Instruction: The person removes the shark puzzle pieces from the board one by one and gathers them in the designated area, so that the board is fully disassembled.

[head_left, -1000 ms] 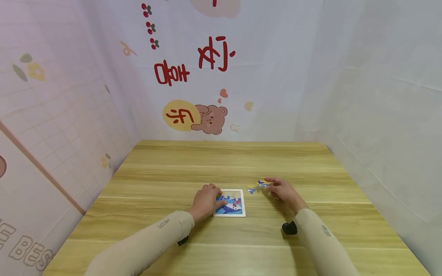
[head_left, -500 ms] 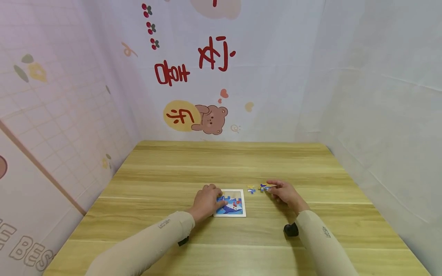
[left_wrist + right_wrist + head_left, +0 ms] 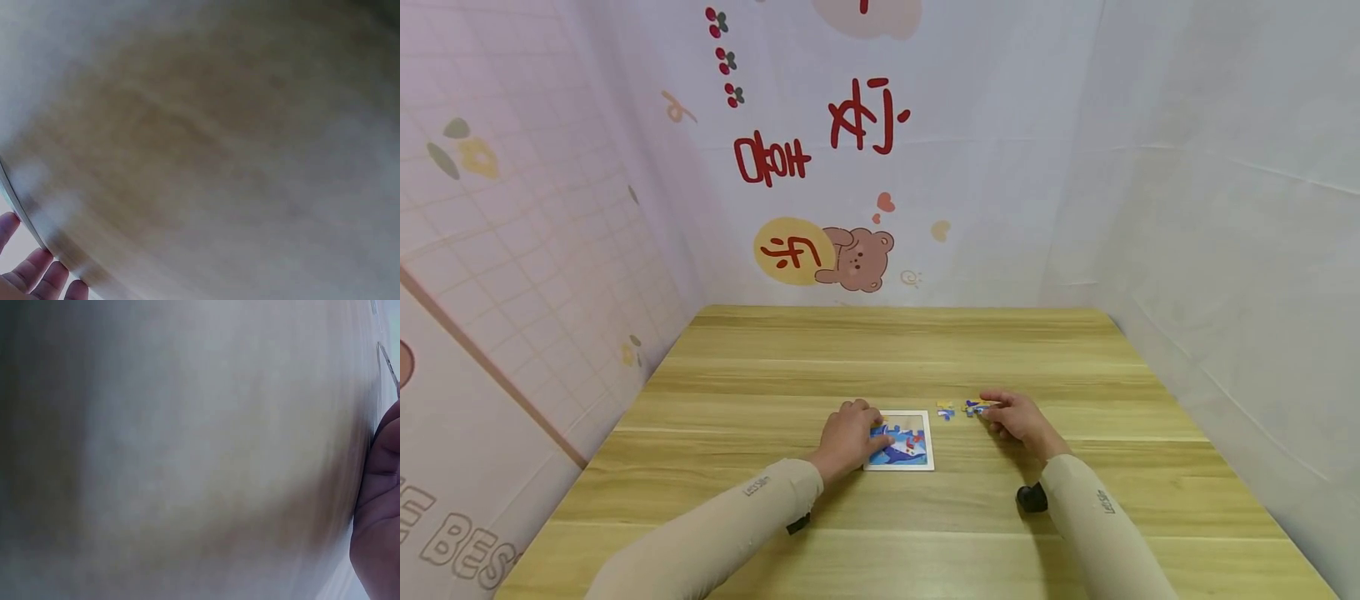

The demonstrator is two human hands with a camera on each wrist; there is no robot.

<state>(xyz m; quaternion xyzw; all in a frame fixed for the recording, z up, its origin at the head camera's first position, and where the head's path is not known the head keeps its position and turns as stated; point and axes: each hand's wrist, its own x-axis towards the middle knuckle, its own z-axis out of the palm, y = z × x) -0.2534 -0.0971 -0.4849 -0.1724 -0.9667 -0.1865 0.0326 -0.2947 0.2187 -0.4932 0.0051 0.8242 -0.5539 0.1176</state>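
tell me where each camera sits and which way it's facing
Head: worn on the head, facing forward and down at the table, puzzle frame and puzzle pieces; left hand, right hand and sleeves show.
Left wrist: on the left wrist, facing the blurred table; left-hand fingers show at lower left.
Right wrist: on the right wrist, also facing the blurred table; part of the right hand shows at the right edge.
Shared: head and left wrist both show the left hand and table.

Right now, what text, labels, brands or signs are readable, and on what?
"E BES": left wall, partly cut off.
"Let's…": left sleeve and right sleeve; rest too small.
Back wall: red characters, turned sideways; can't read reliably.
Puzzle: no readable text.
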